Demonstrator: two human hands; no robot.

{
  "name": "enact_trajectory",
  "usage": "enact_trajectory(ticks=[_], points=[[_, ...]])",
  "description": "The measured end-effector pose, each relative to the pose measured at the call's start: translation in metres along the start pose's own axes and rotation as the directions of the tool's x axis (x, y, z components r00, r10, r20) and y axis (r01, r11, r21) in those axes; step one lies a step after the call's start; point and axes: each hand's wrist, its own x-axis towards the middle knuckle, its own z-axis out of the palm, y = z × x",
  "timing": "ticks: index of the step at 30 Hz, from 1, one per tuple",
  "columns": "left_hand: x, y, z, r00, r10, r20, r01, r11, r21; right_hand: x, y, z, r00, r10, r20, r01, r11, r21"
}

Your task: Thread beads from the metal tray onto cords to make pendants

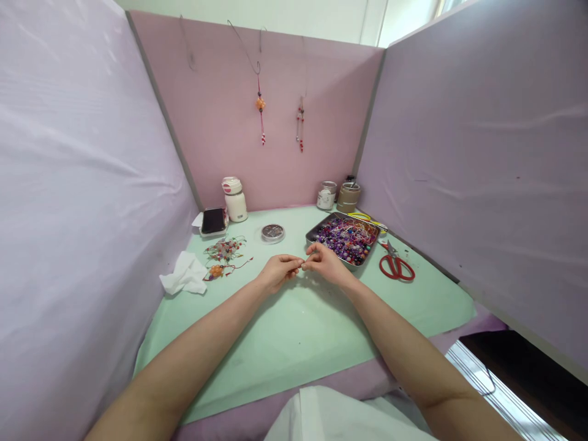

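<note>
Above the middle of the green tabletop, my left hand and my right hand meet fingertip to fingertip. Both are closed in a pinch. Whatever lies between the fingers is too small to name; a tiny reddish spot shows where they meet. Just behind my right hand stands a metal tray full of purple and mixed beads, with loose thread on top. A round clear dish of small dark silvery pieces sits beyond my left hand. Left of it lie beaded strings and an orange bead ornament.
Red-handled scissors lie at the right, with a yellow-handled tool behind the tray. A white bottle, a dark-topped box and a crumpled tissue are at the left. Two jars stand at the back. Bead pendants hang on the pink wall.
</note>
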Motion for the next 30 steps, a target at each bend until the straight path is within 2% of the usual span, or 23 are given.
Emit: enact_trajectory(ticks=[8,12,17,30], points=[[-0.0005,-0.0016,0.0032,0.999,0.031,0.021,-0.032,0.999,0.037,-0.0004,-0.0001,0.0000,1.000,0.029,0.000,-0.029,0.999,-0.017],[-0.0012,-0.0012,0.0058,0.995,0.091,-0.032,-0.091,0.996,-0.001,-0.0001,-0.0021,0.0015,1.000,0.014,-0.017,-0.014,1.000,-0.003],[-0.0006,-0.0008,0.0062,0.988,0.127,-0.094,-0.131,0.991,-0.041,-0.0011,-0.0058,0.0016,0.999,-0.048,-0.015,0.045,0.991,-0.129],[-0.0024,-0.0014,0.0085,0.987,0.133,-0.093,-0.136,0.990,-0.027,-0.0033,-0.0070,0.0021,0.999,-0.018,-0.031,0.012,0.983,-0.183]])
